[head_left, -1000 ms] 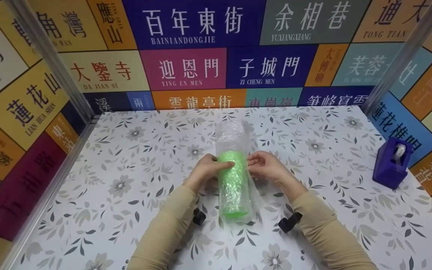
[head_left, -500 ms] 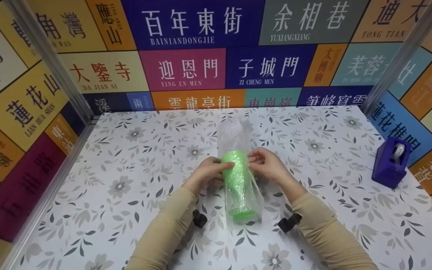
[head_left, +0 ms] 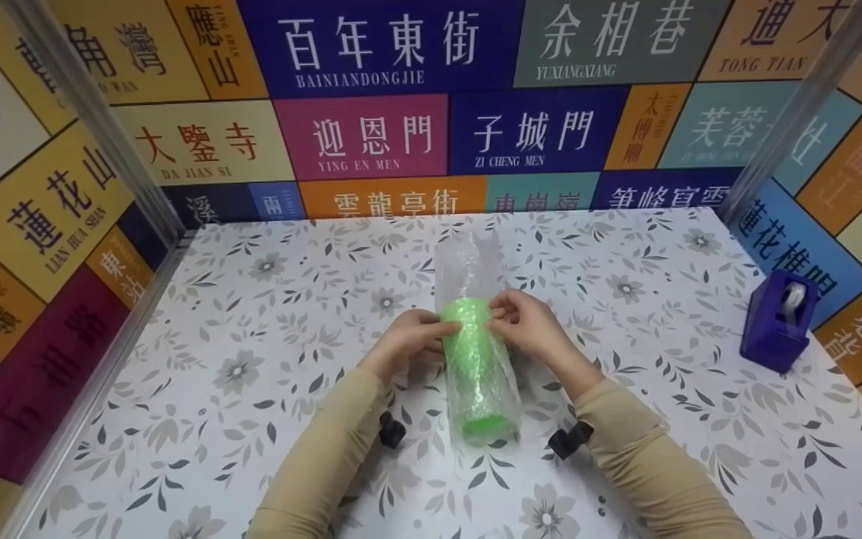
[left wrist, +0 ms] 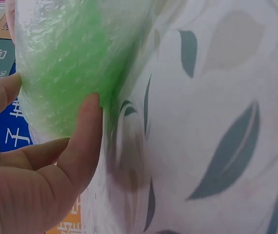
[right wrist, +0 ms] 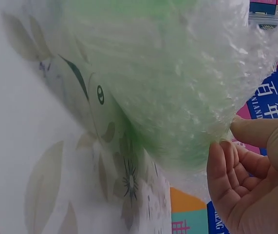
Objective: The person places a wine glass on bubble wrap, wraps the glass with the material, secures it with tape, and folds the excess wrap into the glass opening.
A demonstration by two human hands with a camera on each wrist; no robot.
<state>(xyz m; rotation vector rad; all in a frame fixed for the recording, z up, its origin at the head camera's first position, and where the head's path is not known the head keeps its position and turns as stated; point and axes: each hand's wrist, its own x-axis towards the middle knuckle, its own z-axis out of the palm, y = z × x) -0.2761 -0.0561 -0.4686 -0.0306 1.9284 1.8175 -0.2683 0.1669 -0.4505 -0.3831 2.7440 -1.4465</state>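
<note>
Since bubble wrap [head_left: 467,269] surrounds it, green cylinder [head_left: 474,367]: on floral tabletop [head_left: 199,359], wrapping seemingly mostly done
Left hand [head_left: 410,340]: gripping wrapped cylinder
Right hand [head_left: 527,323]: pinching bubble wrap
Tape dispenser [head_left: 774,335]: well apart; fastening seemingly left

Bubble wrap [head_left: 468,258] is veiling the green cylinder [head_left: 470,355], blurring its surface; the wrapped roll is hiding some left hand [head_left: 410,337] fingertips in the head view; wrist-view edges are cropping that hand and the right hand [head_left: 532,327]; the bottom edge is cutting off both sleeves [head_left: 319,464]; an orange wall sign's [head_left: 640,127] smaller lettering is blurring.
</note>
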